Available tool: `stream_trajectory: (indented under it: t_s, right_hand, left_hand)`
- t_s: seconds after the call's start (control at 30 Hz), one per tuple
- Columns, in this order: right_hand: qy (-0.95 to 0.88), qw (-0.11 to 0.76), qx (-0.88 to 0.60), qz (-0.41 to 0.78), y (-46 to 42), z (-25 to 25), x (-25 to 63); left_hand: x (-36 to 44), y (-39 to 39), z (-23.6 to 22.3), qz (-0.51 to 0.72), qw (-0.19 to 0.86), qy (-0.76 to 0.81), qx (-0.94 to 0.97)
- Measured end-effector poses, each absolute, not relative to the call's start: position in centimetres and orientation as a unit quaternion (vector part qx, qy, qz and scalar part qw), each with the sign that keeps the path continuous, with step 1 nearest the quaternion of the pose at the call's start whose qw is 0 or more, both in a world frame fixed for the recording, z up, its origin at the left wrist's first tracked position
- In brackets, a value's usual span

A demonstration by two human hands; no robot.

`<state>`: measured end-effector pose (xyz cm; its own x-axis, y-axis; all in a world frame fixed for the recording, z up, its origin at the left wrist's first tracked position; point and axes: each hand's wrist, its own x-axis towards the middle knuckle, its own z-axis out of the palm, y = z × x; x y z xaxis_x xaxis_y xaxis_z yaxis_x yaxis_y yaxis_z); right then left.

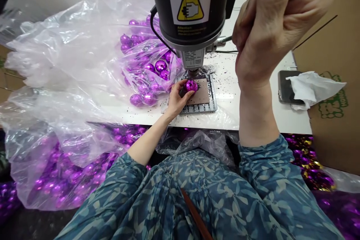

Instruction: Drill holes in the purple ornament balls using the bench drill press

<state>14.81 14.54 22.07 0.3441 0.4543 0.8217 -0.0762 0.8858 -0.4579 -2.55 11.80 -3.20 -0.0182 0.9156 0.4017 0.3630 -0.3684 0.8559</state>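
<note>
Between the thumb and fingers of my left hand [178, 97] is a shiny purple mirror ball [191, 86]. The ball rests on a brown board [201, 95] laid over the metal base plate [213, 101] of a bench drill press. Directly above it is the drill head [194, 33], black with a yellow warning label; the bit's tip cannot be made out. My right hand [281, 18] is raised at the upper right, closed around the feed lever [226, 39]. My fist hides most of that lever.
A clear plastic bag [64, 56] with several purple balls [161, 66] spreads over the left of the white table [287, 120]. Dark shavings surround the base. At right lie a phone [284, 90] and white tissue [315, 88], beside a cardboard box [334, 135]. More balls [67, 176] fill bags below.
</note>
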Motion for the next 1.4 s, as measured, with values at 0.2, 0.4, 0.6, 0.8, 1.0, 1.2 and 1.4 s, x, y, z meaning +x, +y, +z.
stream_trajectory:
  t_s: [0.2,0.4,0.6,0.8,1.0,1.2,1.4]
  right_hand:
    - [-0.549,0.796,-0.173,0.19,13.7,22.2,15.0]
    - [-0.555,0.8,-0.166,0.158,13.4,20.8,15.2]
    - [-0.551,0.808,-0.181,0.1,12.8,19.1,15.1]
    - [-0.549,0.796,-0.238,0.089,12.9,17.5,15.3]
    - [-0.537,0.783,-0.304,0.08,13.4,14.8,15.9]
    - [-0.579,0.788,-0.209,0.003,14.7,12.7,16.3]
    - [-0.598,0.79,-0.133,-0.029,15.4,10.8,16.7]
  left_hand:
    - [-1.5,11.2,-2.2,0.501,0.282,0.462,0.675]
    - [-0.9,11.3,-2.9,0.501,0.304,0.447,0.676]
    - [-1.2,11.4,-3.0,0.493,0.317,0.449,0.674]
    - [-1.3,11.4,-3.1,0.49,0.314,0.444,0.681]
    - [-1.3,11.5,-3.0,0.489,0.321,0.448,0.676]
    - [-1.3,11.4,-3.0,0.485,0.324,0.452,0.674]
    - [-1.2,11.4,-2.9,0.494,0.308,0.457,0.672]
